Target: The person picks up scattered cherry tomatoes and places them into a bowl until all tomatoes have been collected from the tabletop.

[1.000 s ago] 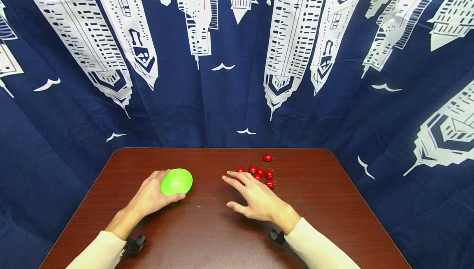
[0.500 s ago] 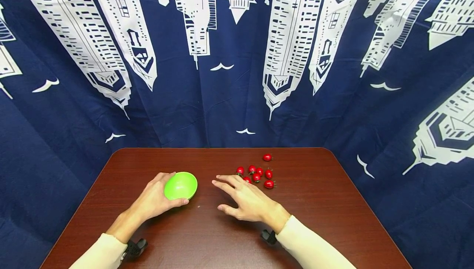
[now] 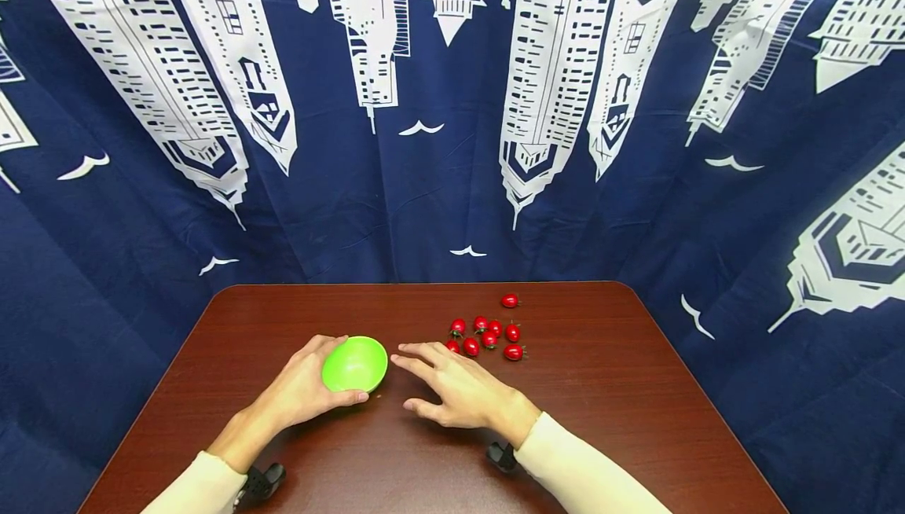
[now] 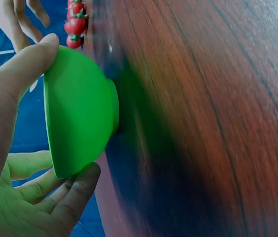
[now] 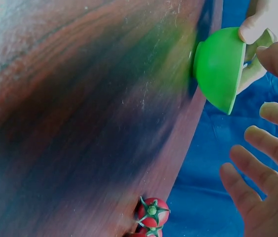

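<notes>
Left hand (image 3: pixel 300 390): thumb and fingers curled round small green plastic bowl (image 3: pixel 354 364), mid-table toward the near edge | Right hand (image 3: pixel 456 392): fingers spread, holding nothing, just beside bowl | Small red cherry tomatoes (image 3: pixel 486 333): clustered toward the far edge of the dark wooden table (image 3: pixel 608 388), all outside the bowl | Bowl interior: looks empty.

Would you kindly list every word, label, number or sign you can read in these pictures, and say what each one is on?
There is no readable text in any view.
The green bowl, held by the left hand, is plain, with no label or brand.
The curtain shows only white buildings and birds; the marks on them are window patterns, not letters.
The tomatoes and the table carry no marking.
</notes>
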Action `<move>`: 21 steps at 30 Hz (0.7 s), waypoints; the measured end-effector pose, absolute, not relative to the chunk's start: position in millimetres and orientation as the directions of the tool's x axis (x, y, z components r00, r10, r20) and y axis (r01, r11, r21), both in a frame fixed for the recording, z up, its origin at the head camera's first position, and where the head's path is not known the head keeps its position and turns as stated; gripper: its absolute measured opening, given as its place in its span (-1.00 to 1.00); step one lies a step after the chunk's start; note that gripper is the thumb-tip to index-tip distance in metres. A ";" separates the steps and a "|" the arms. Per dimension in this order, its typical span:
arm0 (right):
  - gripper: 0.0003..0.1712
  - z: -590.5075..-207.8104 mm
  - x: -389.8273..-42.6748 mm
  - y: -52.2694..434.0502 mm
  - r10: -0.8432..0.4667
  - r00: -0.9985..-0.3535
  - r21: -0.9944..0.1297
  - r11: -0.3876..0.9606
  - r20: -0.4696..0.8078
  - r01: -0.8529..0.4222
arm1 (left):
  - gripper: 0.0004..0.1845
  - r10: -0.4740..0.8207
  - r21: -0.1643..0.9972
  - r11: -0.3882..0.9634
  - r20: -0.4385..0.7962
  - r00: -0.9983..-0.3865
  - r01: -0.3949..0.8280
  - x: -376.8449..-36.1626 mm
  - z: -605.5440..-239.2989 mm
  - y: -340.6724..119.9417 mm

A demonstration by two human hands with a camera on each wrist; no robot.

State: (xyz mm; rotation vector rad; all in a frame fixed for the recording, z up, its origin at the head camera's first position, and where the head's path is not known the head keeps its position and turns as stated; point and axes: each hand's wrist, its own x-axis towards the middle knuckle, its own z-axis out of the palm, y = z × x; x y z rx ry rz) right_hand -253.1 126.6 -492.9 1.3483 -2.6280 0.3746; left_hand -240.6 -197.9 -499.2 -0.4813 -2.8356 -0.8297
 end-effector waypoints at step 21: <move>-0.39 -500.5 -245.0 125.0 -0.800 -0.531 -0.087 0.530 0.278 -0.844 | 0.22 0.335 0.517 0.765 0.190 -0.923 0.384 -233.2 -498.6 -180.4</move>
